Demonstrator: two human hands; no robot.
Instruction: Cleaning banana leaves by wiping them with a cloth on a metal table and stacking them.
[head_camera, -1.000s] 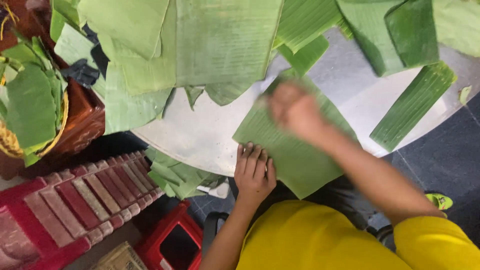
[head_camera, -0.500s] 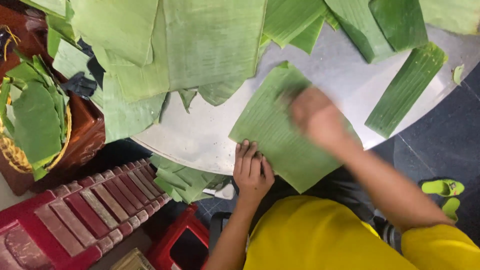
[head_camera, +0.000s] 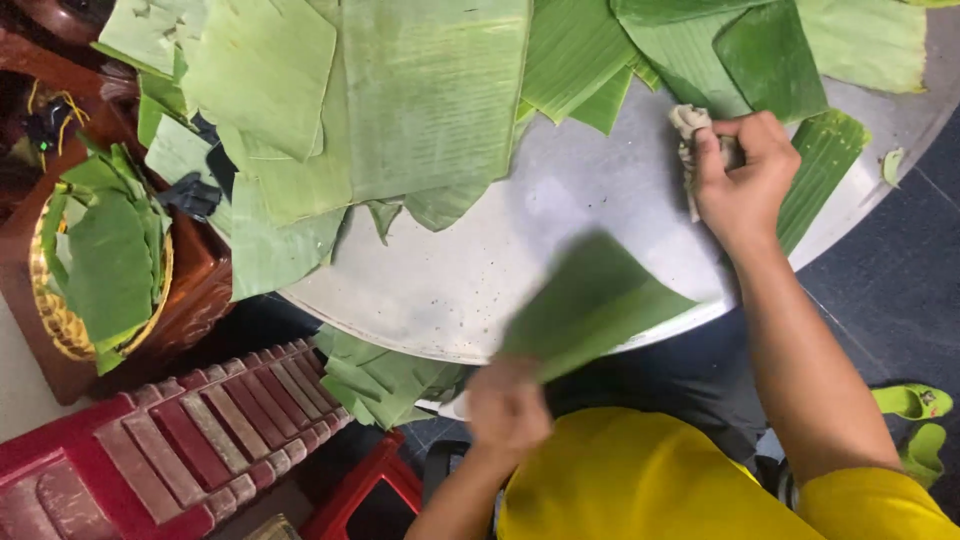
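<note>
The left hand (head_camera: 508, 408), blurred by motion, is clamped on one banana leaf piece (head_camera: 590, 305) at its near end, below the edge of the round grey counter (head_camera: 560, 200); the leaf slants up and to the right, its far end lying over the counter's rim. The right hand (head_camera: 745, 175) is closed around a crumpled grey-white cloth (head_camera: 690, 125), pressed to the counter near its far right side, just beside a narrow dark green leaf strip (head_camera: 825, 170) that hangs over the rim. Across the far part of the counter lies an overlapping spread of cut banana leaves (head_camera: 430, 100), pale green to the left and darker to the right; at least eight pieces show, though the exact count cannot be told where they overlap. One small leaf scrap (head_camera: 893, 165) sits alone near the right rim. To the left, a round yellow woven basket (head_camera: 50, 310) holds a stack of several leaf pieces (head_camera: 105, 265) and rests on a dark wooden stand (head_camera: 200, 290). Below the counter's near edge is another heap of leaf pieces (head_camera: 380, 380). At lower left stands one red plastic stool (head_camera: 160, 450) with a slatted top, and part of a second red one (head_camera: 365, 495) is beside it. Two green sandals (head_camera: 915, 420) lie on the dark floor at right. No packages, labels or signs are visible.
</note>
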